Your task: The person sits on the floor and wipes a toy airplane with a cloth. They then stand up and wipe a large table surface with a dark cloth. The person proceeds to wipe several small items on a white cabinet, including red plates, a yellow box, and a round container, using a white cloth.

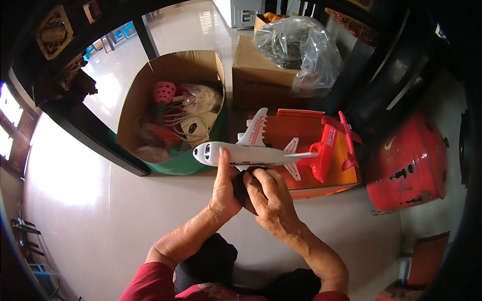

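Note:
A white toy airplane [263, 155] is held up in front of me, its nose to the left and its tail to the right. My left hand [224, 189] grips it near the nose, with the thumb lying on the body. Below the airplane my right hand [275, 203] is closed around a dark cloth [240, 188], which is pressed against the near side. The near wing is mostly hidden by my hands and the cloth. Just beyond, a red plastic toy [326, 150] with a tail and fins rests on an orange box [296, 125].
An open cardboard carton [131, 108] with a pink perforated piece, cords and bags stands ahead on the left. Behind the orange box is a closed brown carton [246, 62] under a clear plastic bag [311, 47]. A worn red drum [406, 165] is at right. Dark furniture legs [90, 133] frame the sides.

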`<move>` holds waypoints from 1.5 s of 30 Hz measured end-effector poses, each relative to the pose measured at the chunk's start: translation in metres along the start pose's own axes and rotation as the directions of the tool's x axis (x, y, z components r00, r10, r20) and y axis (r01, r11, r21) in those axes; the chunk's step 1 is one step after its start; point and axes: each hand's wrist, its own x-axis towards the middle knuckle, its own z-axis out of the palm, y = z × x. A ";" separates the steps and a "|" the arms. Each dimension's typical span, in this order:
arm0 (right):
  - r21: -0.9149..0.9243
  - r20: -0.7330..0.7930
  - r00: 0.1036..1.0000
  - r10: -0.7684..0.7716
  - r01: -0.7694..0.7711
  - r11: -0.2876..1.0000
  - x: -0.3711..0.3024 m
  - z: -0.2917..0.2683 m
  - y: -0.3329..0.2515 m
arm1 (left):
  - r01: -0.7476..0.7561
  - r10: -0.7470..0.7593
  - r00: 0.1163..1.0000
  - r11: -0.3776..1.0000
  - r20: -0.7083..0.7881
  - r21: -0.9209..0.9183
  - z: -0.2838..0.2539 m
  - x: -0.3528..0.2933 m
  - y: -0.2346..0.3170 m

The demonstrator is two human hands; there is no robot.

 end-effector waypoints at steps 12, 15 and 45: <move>0.149 0.064 0.969 0.239 -0.246 0.958 -0.009 -0.061 0.011 | -0.229 0.229 0.973 0.973 -0.014 -0.021 -0.021 0.014 0.012; 0.142 -0.125 0.977 0.172 -0.154 0.978 0.010 -0.049 -0.005 | -0.269 0.269 0.961 0.963 -0.069 0.010 0.001 0.003 0.000; 0.831 0.378 0.782 0.496 -0.523 0.190 -0.008 -0.053 0.040 | -0.004 -0.017 0.993 0.984 0.120 0.177 -0.013 0.006 -0.014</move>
